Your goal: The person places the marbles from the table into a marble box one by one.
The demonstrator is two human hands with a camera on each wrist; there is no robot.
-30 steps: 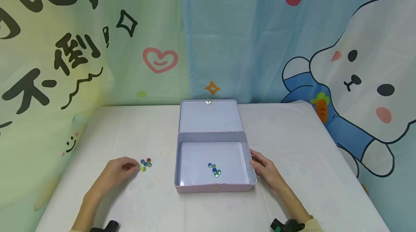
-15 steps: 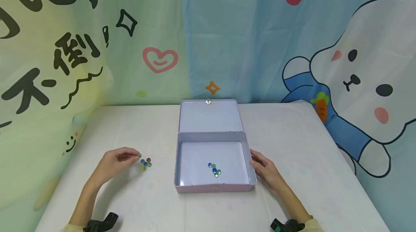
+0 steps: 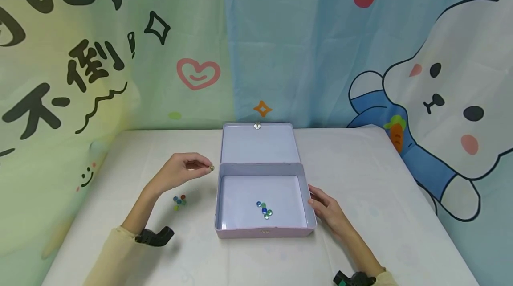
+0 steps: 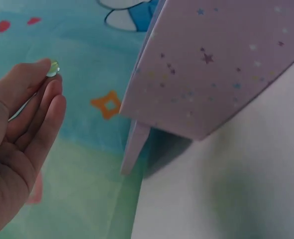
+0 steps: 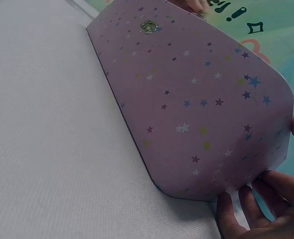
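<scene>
Beside the box [image 3: 240, 233], left fingers [image 4: 46, 107] pinching a partly hidden marble [image 4: 53, 68], right fingers [image 5: 227, 211] spread.

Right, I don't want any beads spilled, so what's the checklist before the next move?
1. Left grip pinches the greenish bead: ok.
2. Hinged lid of the star-print box open: ok.
3. Right grip touching the box's right side: ok.
4. Pinched bead over the box's inside: not ok, it's left of the box.
5. Loose beads all boxed: not ok, several lie on the white cloth.
6. Pinch firm: cannot tell.
</scene>
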